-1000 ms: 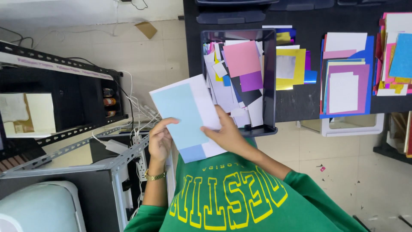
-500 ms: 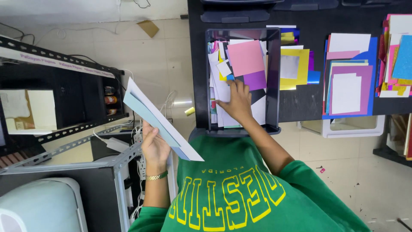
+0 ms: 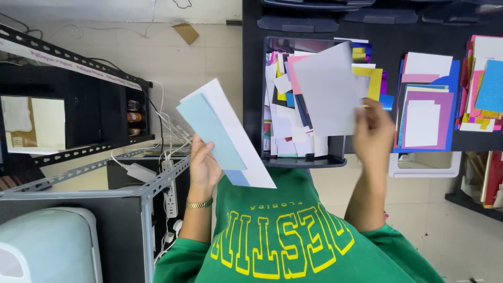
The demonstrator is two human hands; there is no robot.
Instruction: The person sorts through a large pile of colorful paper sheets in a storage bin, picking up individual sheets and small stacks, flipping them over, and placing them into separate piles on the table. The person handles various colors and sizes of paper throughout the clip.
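Left hand (image 3: 203,169) clasps a small stack of paper sheets (image 3: 225,133), pale blue over white, tilted, held above the lap left of the black tray (image 3: 267,97); right hand (image 3: 373,137) pinches a pale lavender sheet (image 3: 327,94) by its right edge, raised over the tray; tray sits on the black table (image 3: 393,23), full of mixed coloured scraps; stacked coloured card (image 3: 424,112) lies right of it.

A pale lavender paper sheet (image 3: 327,91) rises over the dark grey plastic tray (image 3: 262,94) of mixed white, pink, blue and yellow scraps. The light blue card (image 3: 209,131) lies on white sheets (image 3: 238,141). The desk (image 3: 393,26) is black; the sweatshirt (image 3: 293,236) is green with yellow lettering.
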